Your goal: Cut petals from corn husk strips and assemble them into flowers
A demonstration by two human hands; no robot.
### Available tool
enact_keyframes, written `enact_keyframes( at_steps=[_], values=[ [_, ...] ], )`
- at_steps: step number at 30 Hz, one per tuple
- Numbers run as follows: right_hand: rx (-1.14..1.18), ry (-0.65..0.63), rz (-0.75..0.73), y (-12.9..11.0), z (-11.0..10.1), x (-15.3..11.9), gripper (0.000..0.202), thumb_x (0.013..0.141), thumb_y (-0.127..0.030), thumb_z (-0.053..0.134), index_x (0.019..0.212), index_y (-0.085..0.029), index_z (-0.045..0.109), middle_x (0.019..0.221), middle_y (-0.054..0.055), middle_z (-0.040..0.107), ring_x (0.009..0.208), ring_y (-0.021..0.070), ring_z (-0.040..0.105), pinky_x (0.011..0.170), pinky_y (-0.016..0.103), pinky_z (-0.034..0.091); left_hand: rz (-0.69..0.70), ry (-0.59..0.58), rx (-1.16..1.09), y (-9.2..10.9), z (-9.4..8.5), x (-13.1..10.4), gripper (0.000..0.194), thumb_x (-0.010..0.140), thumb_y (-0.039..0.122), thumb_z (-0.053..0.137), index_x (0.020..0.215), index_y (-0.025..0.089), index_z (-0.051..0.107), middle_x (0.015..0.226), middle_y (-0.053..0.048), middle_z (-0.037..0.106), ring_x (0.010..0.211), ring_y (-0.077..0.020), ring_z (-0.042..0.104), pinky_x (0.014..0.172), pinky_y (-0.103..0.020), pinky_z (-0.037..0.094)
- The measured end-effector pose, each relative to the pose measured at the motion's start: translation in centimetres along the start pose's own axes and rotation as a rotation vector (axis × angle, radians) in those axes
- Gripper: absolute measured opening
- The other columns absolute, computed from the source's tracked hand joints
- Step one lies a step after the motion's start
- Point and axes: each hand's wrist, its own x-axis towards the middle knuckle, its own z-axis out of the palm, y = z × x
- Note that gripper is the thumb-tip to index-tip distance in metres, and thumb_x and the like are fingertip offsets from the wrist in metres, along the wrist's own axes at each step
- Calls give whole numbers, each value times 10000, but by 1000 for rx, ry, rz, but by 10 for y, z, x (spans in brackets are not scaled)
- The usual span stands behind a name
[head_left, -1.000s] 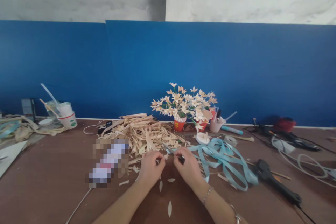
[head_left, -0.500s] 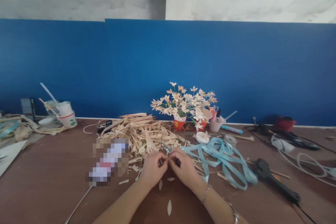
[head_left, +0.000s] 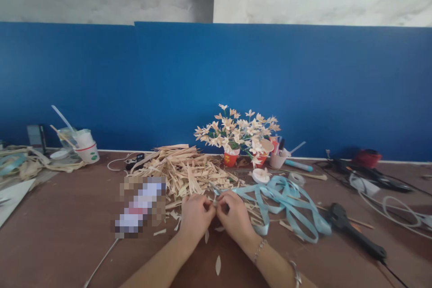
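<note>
A small pale scrap (head_left: 215, 204), mostly hidden by our grip, sits between our left hand (head_left: 196, 216) and right hand (head_left: 235, 216), each pinched narrow on it above the table (head_left: 77, 234). A blade (head_left: 216, 189) shows just beyond our right hand; we cannot tell how it is held. Near our wrists, a leaf-shaped petal (head_left: 218, 265) lies flat. Past our hands spreads a heap of husks (head_left: 178, 168), with blue ribbon (head_left: 286, 199) to the right and pale flowers (head_left: 227, 124) rising from a red cup (head_left: 231, 160) behind.
</note>
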Motion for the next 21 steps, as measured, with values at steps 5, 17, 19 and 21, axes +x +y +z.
enact_keyframes(
  at_steps=[5,17,19,21],
  values=[
    [-124,-135,52,5,-6,1,158,669,-56,522,577,-180,550,748,39,598,759,184,536,709,298,389,-3,-35,-48,-13,-15,9,172,752,208,490,670,192,641,717,-34,658,754,-186,567,711,-287,363],
    [-360,-245,13,9,-12,-1,168,688,-82,537,733,-208,638,856,50,603,841,208,515,728,329,329,328,-367,42,-19,-31,1,250,609,37,512,700,223,651,793,-43,627,868,-218,532,746,-295,384],
    [-340,-237,13,8,-12,-1,180,689,-68,529,750,-204,630,869,48,600,845,208,517,732,330,330,335,-376,62,-21,-31,2,220,619,48,520,678,220,643,787,-47,618,875,-225,525,744,-301,383],
    [-302,-243,0,7,-11,-1,196,686,-48,519,752,-200,624,869,47,598,854,206,519,736,327,335,337,-386,68,-22,-31,3,210,637,53,514,683,217,637,803,-49,615,889,-226,520,752,-304,380]
  ],
)
